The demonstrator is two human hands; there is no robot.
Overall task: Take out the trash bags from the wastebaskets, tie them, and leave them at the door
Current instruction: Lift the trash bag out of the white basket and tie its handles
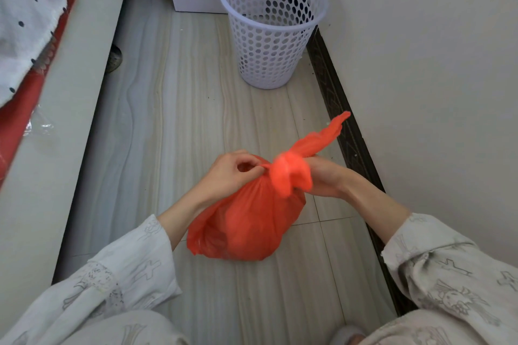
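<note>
The bag (246,221) sits on the floor (173,109) between both hands. The left hand (232,173) pinches one ear; the right hand (322,173), partly hidden, seems to grip the other, which trails up-right, so pulling them apart would tighten the knot.

Tiled floor (173,120) bears wastebasket (270,45) and bag (246,221).

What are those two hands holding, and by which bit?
Both hold the orange trash bag at its gathered top: the left hand pinches one twisted end, the right hand grips the other by the knot.
</note>
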